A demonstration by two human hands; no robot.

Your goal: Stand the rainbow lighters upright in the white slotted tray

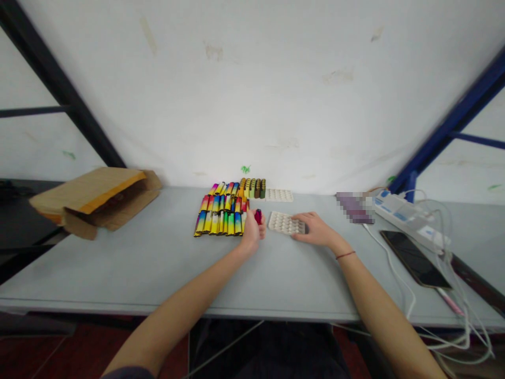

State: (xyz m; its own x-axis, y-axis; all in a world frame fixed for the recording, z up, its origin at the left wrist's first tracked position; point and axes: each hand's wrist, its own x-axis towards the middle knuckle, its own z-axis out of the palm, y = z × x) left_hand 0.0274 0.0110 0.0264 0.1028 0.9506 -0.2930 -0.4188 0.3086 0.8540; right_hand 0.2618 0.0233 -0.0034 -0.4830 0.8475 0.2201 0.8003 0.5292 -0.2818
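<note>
My left hand (253, 231) is closed around a small dark red tube (258, 216) with a dark top, just right of the rows of shiny, multicoloured tubes (219, 223). Its fingers partly hide the end of the nearest row. My right hand (315, 229) grips the right edge of a white tray (286, 223) with a grid of round cups, which lies flat on the table. Thumb and fingers span that edge and cover a corner. Behind the rows, several green, brown and orange pieces with gold tops (252, 188) stand upright, close together. What the tubes are, I cannot tell.
A second white tray (279, 195) lies by the wall. An opened brown cardboard package (98, 197) rests on the left of the grey table (165, 279). On the right are a black phone (415, 259), a power strip (410, 220), a blurred purple item (355, 207) and tangled white cables.
</note>
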